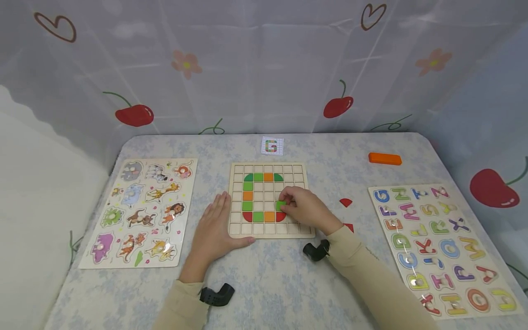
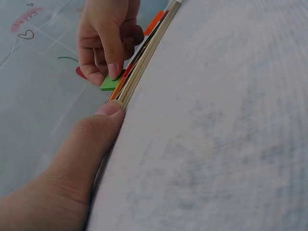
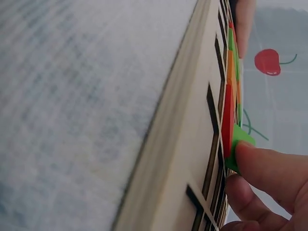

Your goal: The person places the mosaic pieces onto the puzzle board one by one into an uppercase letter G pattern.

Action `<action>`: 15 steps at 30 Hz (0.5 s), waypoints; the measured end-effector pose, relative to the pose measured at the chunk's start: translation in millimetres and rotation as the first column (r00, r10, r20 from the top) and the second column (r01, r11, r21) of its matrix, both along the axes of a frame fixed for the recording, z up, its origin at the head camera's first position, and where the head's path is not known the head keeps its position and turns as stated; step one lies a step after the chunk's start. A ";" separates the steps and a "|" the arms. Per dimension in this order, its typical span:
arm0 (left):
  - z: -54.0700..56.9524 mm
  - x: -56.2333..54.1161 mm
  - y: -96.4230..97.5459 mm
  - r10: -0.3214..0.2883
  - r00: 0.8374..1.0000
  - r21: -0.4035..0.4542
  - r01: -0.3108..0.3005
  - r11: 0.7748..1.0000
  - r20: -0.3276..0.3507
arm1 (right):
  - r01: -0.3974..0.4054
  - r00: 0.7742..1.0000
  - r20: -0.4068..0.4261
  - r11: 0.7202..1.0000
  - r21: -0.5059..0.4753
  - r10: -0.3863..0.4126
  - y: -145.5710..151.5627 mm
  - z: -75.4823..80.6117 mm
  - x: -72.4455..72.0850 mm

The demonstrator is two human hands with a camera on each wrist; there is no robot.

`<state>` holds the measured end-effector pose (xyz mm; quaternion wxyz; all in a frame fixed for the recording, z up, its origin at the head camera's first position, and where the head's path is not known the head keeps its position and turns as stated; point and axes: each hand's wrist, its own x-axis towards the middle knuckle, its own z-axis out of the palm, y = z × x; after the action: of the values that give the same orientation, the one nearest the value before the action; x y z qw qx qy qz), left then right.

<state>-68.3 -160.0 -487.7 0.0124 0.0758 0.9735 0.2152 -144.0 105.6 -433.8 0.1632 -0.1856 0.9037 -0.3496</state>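
A wooden grid board point(image 1: 270, 231) lies mid-table, with green, orange and red tiles forming most of a ring on it. Between thumb and fingers my right hand point(image 1: 303, 208) pinches a green square tile point(image 1: 281, 205), just above the red corner tile at the ring's lower right. In the right wrist view that green tile point(image 3: 239, 147) is tilted against the board. My left hand point(image 1: 214, 229) rests along the board's left edge, fingers straight and thumb at the front edge. The left thumb point(image 2: 91, 139) touches the board's side in the left wrist view.
Behind the board lies a small pattern card point(image 1: 272, 146). To the right are a red quarter-round tile point(image 1: 346, 202), another red tile point(image 1: 349, 227) partly hidden by the arm, and an orange bar point(image 1: 385, 159). An animal puzzle point(image 1: 187, 201) lies left, a letter puzzle point(image 1: 437, 220) right.
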 end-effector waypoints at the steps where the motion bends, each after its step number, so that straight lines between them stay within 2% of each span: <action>1: 0.1 -0.1 0.1 0.001 1.000 0.000 -0.001 1.000 0.000 | 0.000 1.000 -0.003 1.000 0.007 0.000 -0.4 0.5 0.1; 15: 1.9 -0.3 0.9 0.001 1.000 0.003 -0.001 1.000 0.011 | -0.003 0.996 -0.085 0.993 0.115 0.013 -1.3 0.2 2.9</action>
<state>-68.6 -159.2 -485.8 0.0172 0.0742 0.9732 0.2169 -141.0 104.3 -433.6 0.1359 -0.1944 0.9277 -0.2883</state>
